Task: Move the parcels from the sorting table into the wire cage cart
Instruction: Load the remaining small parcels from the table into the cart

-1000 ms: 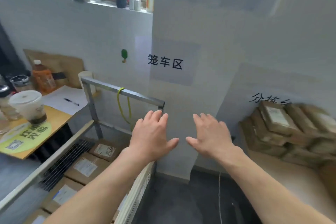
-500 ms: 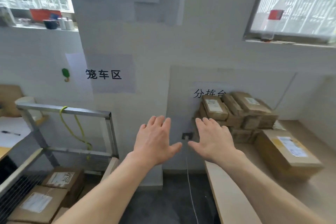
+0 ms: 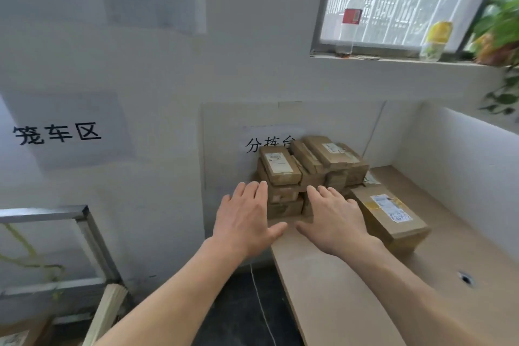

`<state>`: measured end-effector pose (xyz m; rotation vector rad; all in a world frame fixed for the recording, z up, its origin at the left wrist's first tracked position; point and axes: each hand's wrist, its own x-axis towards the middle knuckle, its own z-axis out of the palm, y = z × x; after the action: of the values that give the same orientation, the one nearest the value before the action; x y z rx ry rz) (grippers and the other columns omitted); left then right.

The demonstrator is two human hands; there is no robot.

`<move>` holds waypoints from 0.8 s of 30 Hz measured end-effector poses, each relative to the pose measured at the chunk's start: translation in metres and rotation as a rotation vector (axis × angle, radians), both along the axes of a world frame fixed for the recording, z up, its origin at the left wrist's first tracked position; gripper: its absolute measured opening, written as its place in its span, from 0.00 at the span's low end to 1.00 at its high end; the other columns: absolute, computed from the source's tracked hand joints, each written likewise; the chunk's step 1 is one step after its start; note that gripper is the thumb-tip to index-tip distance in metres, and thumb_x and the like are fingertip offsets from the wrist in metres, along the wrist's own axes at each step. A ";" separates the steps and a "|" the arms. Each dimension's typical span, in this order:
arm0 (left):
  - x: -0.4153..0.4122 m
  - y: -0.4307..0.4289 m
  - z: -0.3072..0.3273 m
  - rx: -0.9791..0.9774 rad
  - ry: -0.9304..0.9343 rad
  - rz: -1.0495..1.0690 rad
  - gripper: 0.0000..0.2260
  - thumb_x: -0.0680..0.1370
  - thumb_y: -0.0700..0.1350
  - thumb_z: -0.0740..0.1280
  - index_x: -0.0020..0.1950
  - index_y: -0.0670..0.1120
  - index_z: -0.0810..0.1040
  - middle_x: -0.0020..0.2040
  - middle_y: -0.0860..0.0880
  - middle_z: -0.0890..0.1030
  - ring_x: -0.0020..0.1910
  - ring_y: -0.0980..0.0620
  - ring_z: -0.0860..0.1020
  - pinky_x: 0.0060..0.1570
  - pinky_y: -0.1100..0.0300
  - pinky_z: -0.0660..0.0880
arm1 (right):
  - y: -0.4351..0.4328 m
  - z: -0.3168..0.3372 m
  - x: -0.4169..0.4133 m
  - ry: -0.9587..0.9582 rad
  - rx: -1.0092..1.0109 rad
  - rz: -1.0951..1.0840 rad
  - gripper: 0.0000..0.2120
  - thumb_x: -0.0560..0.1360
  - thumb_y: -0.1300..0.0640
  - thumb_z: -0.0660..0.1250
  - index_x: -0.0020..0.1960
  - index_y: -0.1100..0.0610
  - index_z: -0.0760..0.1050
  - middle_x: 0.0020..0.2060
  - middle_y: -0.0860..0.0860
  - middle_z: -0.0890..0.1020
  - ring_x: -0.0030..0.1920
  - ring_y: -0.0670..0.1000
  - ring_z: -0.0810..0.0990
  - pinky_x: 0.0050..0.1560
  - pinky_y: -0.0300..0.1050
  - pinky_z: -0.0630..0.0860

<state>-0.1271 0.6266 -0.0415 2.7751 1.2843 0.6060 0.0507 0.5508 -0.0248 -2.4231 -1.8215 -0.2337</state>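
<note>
A stack of brown cardboard parcels [image 3: 311, 166] with white labels stands against the wall at the back of the sorting table [image 3: 351, 284]. A larger single parcel [image 3: 390, 216] lies to the right of the stack. My left hand [image 3: 244, 219] and my right hand [image 3: 334, 219] are stretched out side by side, fingers straight and empty, just in front of the stack and not touching it. The wire cage cart [image 3: 87, 233] shows only its metal corner frame at the lower left, with a parcel [image 3: 19, 334] inside at the bottom edge.
A dark floor gap [image 3: 247, 312] with a thin white cable separates cart and table. White side panel [image 3: 460, 166] bounds the table on the right. Bottles [image 3: 349, 17] and a plant [image 3: 500, 36] stand on the window sill above. A small hole [image 3: 465, 278] is in the tabletop.
My view has swung right from the cart to the sorting table. Both empty hands have travelled with it and are now close to the parcel stack.
</note>
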 end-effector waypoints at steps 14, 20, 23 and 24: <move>0.093 0.084 -0.024 -0.030 0.030 -0.317 0.43 0.73 0.72 0.59 0.79 0.46 0.57 0.77 0.47 0.64 0.76 0.46 0.62 0.70 0.46 0.68 | 0.025 -0.015 0.056 0.030 -0.032 -0.322 0.32 0.74 0.34 0.65 0.70 0.52 0.64 0.63 0.48 0.73 0.66 0.55 0.72 0.59 0.53 0.75; 0.136 0.082 -0.035 -0.063 0.033 -0.405 0.43 0.73 0.72 0.59 0.79 0.47 0.58 0.77 0.48 0.65 0.76 0.47 0.62 0.70 0.47 0.67 | 0.015 -0.025 0.086 0.028 -0.065 -0.423 0.31 0.73 0.34 0.64 0.69 0.51 0.64 0.65 0.47 0.73 0.67 0.53 0.72 0.59 0.53 0.75; 0.159 0.083 -0.040 -0.077 0.045 -0.425 0.42 0.73 0.71 0.61 0.79 0.48 0.59 0.76 0.49 0.66 0.75 0.47 0.63 0.70 0.47 0.68 | 0.014 -0.034 0.109 0.026 -0.072 -0.448 0.31 0.73 0.34 0.64 0.69 0.50 0.65 0.66 0.47 0.73 0.67 0.52 0.71 0.56 0.52 0.74; 0.168 0.083 -0.042 -0.085 0.049 -0.428 0.42 0.73 0.71 0.61 0.79 0.48 0.59 0.76 0.49 0.66 0.75 0.47 0.64 0.70 0.47 0.68 | 0.014 -0.038 0.117 0.031 -0.080 -0.454 0.31 0.73 0.34 0.64 0.68 0.50 0.65 0.65 0.47 0.73 0.67 0.52 0.71 0.56 0.52 0.74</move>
<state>0.0408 0.7092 -0.0835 2.8712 0.6621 0.4429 0.1680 0.5644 -0.0632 -2.8499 -1.2667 -0.1567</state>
